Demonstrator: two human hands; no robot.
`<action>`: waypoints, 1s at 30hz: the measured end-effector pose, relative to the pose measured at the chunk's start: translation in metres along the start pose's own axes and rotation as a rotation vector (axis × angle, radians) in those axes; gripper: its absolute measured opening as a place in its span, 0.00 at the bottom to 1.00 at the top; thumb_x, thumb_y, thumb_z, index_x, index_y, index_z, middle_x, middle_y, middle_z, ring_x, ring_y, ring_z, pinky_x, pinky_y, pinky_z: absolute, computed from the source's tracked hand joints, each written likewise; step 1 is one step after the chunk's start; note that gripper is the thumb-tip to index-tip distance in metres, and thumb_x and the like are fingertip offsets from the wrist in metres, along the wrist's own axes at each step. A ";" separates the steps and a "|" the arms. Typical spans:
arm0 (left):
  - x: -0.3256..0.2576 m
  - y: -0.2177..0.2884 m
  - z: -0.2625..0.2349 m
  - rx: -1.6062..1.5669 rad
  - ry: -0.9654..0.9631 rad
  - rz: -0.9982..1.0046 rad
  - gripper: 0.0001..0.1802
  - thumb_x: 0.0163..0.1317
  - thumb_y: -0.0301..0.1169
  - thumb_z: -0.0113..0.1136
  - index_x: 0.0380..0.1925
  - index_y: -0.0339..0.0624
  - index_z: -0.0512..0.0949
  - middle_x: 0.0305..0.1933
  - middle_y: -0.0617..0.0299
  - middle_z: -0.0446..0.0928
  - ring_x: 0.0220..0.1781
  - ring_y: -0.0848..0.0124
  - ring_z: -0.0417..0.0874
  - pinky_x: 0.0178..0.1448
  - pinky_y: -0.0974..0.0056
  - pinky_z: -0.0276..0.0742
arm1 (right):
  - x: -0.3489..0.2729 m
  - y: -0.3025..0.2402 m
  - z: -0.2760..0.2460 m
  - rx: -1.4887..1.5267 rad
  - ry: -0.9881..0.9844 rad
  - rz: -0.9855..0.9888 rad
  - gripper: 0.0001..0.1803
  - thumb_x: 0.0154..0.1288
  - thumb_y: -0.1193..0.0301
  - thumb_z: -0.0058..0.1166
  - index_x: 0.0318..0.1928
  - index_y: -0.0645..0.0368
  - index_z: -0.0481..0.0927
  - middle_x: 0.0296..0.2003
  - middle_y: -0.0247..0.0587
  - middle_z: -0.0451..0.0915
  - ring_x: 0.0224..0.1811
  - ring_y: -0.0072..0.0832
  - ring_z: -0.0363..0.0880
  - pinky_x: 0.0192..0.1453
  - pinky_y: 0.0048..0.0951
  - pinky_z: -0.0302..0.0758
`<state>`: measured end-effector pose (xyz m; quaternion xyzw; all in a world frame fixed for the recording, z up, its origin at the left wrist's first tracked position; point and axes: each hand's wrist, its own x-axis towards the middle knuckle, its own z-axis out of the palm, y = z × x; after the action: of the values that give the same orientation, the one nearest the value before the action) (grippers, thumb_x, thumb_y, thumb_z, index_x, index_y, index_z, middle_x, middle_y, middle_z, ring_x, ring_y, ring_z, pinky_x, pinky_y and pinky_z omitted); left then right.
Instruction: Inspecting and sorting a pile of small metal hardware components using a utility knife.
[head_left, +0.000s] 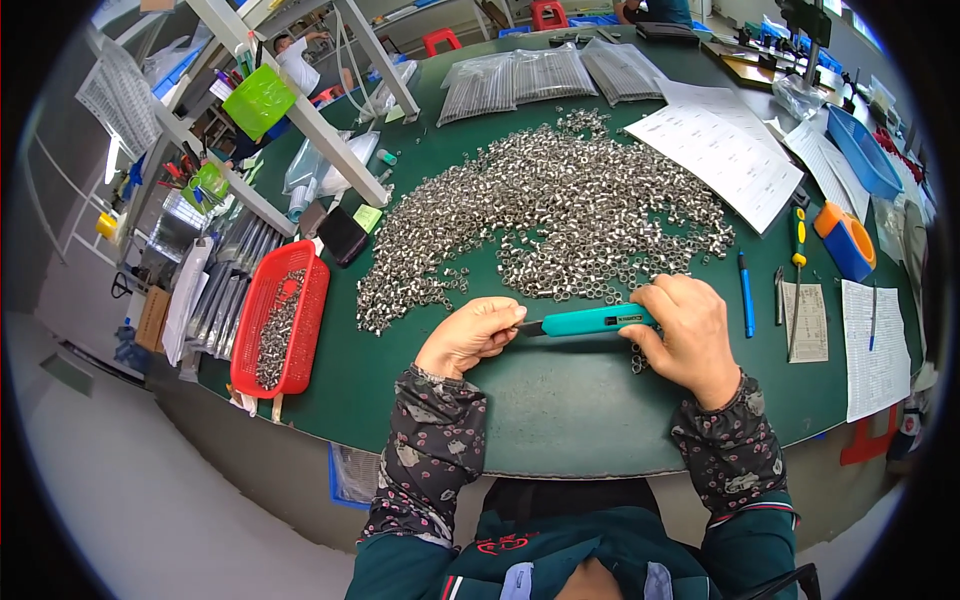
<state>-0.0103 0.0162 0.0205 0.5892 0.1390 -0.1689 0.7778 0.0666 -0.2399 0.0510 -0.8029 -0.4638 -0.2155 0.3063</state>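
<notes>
My right hand point(690, 330) is wrapped round the back end of a teal utility knife point(588, 320), held level above the table's near part. The knife's dark blade point(532, 328) points left, toward my left hand point(474, 334). Thumb and fingers of my left hand are pinched together at the blade's tip; what they hold there is too small to make out. Just beyond both hands spreads a large heap of small, silvery metal rings point(560, 200). A few loose rings point(638, 362) lie below my right hand.
A red plastic basket point(318, 310) with metal pieces stands left on the green table point(560, 420). Bagged rods point(545, 80) lie at the back. On the right are paper sheets point(720, 150), a blue pen point(746, 295), a yellow-handled screwdriver point(799, 235), a tape dispenser point(846, 242) and a blue tray point(862, 150).
</notes>
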 end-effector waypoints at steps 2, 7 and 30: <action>0.001 0.000 0.000 0.013 0.009 -0.009 0.13 0.61 0.34 0.51 0.18 0.44 0.66 0.15 0.71 0.62 0.11 0.86 0.55 0.13 0.79 0.48 | 0.001 0.000 -0.001 -0.022 0.036 -0.047 0.14 0.37 0.69 0.62 0.27 0.56 0.72 0.21 0.35 0.67 0.25 0.33 0.69 0.28 0.32 0.63; 0.002 -0.002 -0.002 0.065 -0.010 -0.004 0.12 0.61 0.34 0.52 0.21 0.43 0.68 0.16 0.71 0.63 0.13 0.86 0.56 0.14 0.80 0.49 | 0.004 -0.003 -0.006 -0.097 0.047 -0.102 0.14 0.36 0.69 0.61 0.27 0.56 0.72 0.21 0.34 0.67 0.26 0.32 0.68 0.28 0.31 0.63; 0.014 -0.011 0.000 -0.406 -0.004 0.575 0.06 0.59 0.26 0.52 0.37 0.40 0.70 0.34 0.63 0.71 0.21 0.83 0.60 0.15 0.81 0.52 | -0.011 0.004 0.026 0.512 -0.228 0.580 0.17 0.50 0.58 0.58 0.27 0.61 0.77 0.13 0.41 0.72 0.15 0.29 0.71 0.21 0.30 0.66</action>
<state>-0.0024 0.0119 0.0057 0.4372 -0.0033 0.0873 0.8951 0.0661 -0.2305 0.0240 -0.8170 -0.2875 0.0928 0.4911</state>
